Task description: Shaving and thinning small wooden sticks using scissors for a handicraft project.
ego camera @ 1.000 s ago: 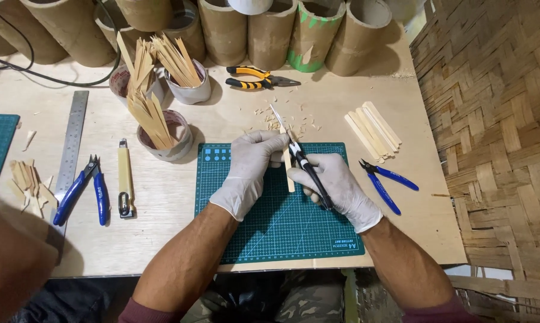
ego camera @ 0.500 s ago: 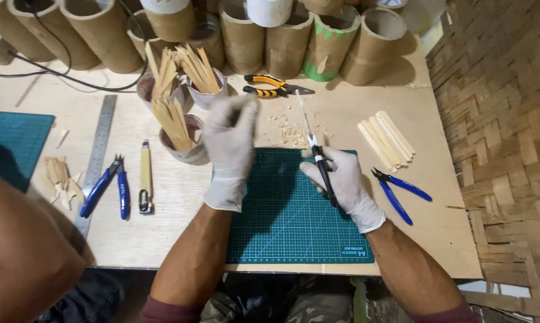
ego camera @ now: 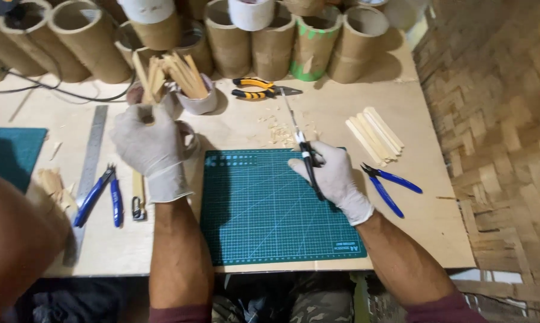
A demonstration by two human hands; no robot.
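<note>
Two gloved hands work: left hand (ego camera: 149,143) has its fingers clenched around wooden sticks (ego camera: 156,78) over a cup, right hand (ego camera: 330,173) grasps a craft knife (ego camera: 303,149) above the green cutting mat (ego camera: 270,215).

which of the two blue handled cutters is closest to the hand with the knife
The blue-handled cutters on the bare wood right of the green cutting mat, just beside the right hand. The other blue pair lies far left by the steel ruler.
</note>
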